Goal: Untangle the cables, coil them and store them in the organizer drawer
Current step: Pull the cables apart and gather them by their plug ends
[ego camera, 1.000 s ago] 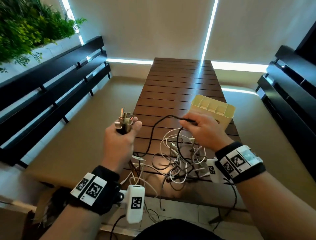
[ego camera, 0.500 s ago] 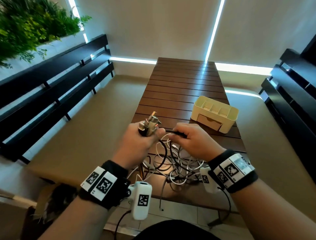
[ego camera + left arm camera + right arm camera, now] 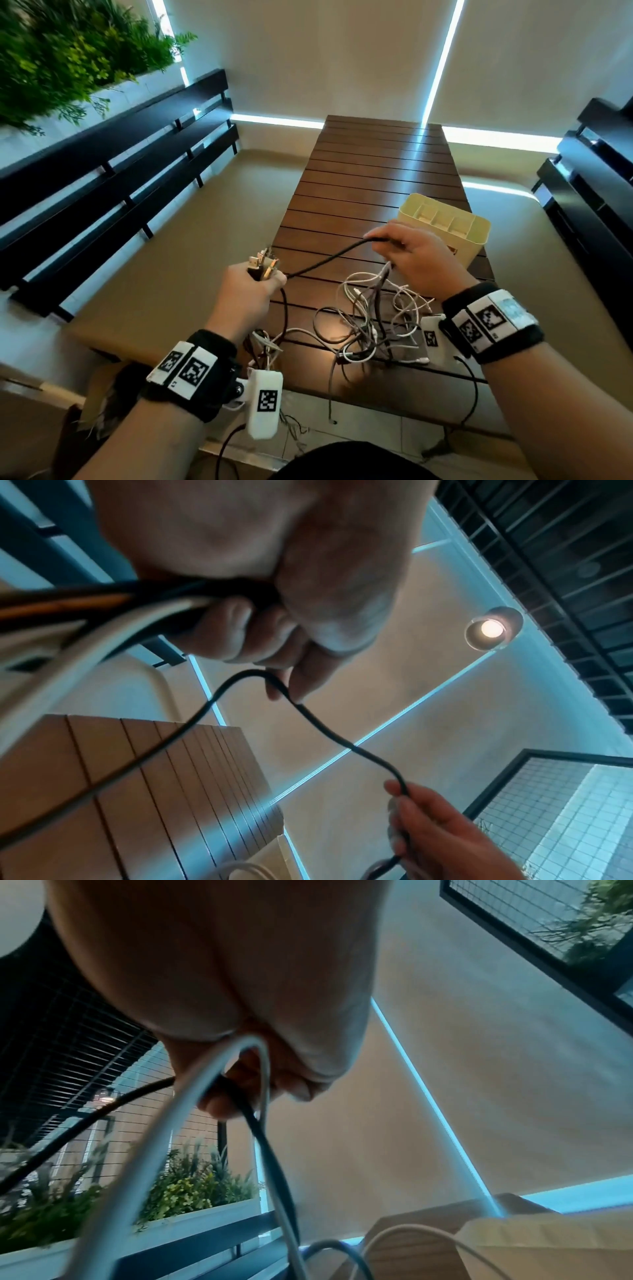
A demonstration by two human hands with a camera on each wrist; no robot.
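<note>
My left hand [image 3: 251, 291] grips a bundle of cable plugs [image 3: 262, 267] above the table's left edge; the wrist view shows black, orange and white cables in the left hand [image 3: 260, 610]. A black cable [image 3: 325, 261] stretches taut from that fist to my right hand [image 3: 407, 255], which pinches it. From the right wrist, the black cable [image 3: 263, 1139] and a white cable [image 3: 192, 1102] pass under the right hand [image 3: 240, 1091]. A tangle of white and dark cables [image 3: 370, 325] lies on the table beneath. The cream organizer [image 3: 445, 222] stands behind my right hand, its drawer hidden.
The slatted wooden table [image 3: 376, 171] runs away from me. Black benches [image 3: 113, 178] flank it on the left, and dark benches [image 3: 589, 192] on the right. A planter with greenery [image 3: 61, 54] sits at top left. Some cables hang over the near table edge [image 3: 332, 394].
My hands have drawn apart: the right hand pulled the black cable up and to the right, the left moved left. The cable now runs taut between them.
</note>
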